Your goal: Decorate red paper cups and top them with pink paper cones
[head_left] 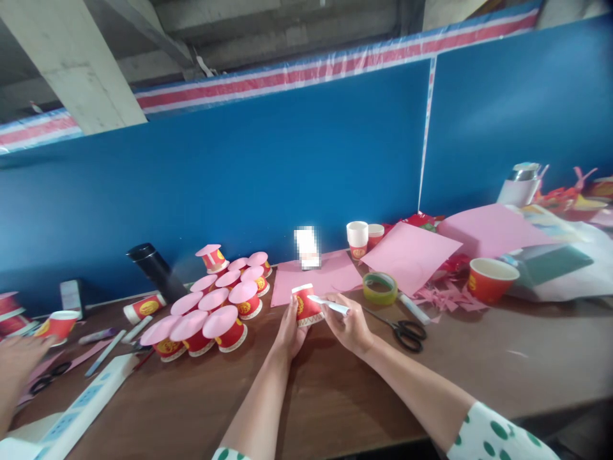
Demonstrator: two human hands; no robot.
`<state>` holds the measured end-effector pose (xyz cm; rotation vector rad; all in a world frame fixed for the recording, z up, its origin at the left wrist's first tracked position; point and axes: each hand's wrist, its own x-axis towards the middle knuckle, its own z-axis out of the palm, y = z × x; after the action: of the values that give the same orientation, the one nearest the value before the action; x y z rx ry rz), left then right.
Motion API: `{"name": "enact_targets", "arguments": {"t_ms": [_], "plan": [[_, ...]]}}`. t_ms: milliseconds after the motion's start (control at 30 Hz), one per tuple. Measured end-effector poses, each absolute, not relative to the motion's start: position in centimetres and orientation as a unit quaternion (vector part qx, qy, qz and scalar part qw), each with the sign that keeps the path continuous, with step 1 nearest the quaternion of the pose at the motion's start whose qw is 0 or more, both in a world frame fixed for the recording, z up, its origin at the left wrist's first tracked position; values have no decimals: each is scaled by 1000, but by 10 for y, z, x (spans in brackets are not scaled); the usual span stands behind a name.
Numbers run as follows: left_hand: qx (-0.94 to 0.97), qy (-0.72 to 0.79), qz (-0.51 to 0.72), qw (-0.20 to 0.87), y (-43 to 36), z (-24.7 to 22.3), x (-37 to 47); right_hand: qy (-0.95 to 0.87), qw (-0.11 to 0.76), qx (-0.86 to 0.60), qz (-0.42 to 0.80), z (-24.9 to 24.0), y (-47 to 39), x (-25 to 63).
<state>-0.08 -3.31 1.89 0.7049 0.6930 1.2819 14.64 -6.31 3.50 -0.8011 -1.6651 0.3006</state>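
My left hand (288, 329) is closed around a small red paper cup (306, 308), raised a little over the table with its white-edged wider end down. In my right hand (349, 324) is a slim white pen (335, 305), gripped like a writing tool. Its tip meets, or nearly meets, the upper side of the cup; I cannot tell which. To the left stand several upturned red cups topped with round pink paper discs (220, 321). Black-handled scissors (408, 335) lie right of my right hand, beside a roll of yellow-green tape (380, 289).
Pink paper sheets (412, 255) lie along the back, near stacked cups (357, 239). A larger red cup (492, 281) and pink paper scraps (450, 297) are at right. A black bottle (156, 268) leans left. Another person's hand (22, 364) is at far left, by a white power strip (89, 406).
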Motion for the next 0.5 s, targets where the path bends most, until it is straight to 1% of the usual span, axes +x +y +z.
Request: {"name": "enact_targets", "arguments": {"t_ms": [500], "plan": [[318, 307, 572, 691, -34, 19, -1, -722, 586, -348, 118, 34, -62, 147]]}}
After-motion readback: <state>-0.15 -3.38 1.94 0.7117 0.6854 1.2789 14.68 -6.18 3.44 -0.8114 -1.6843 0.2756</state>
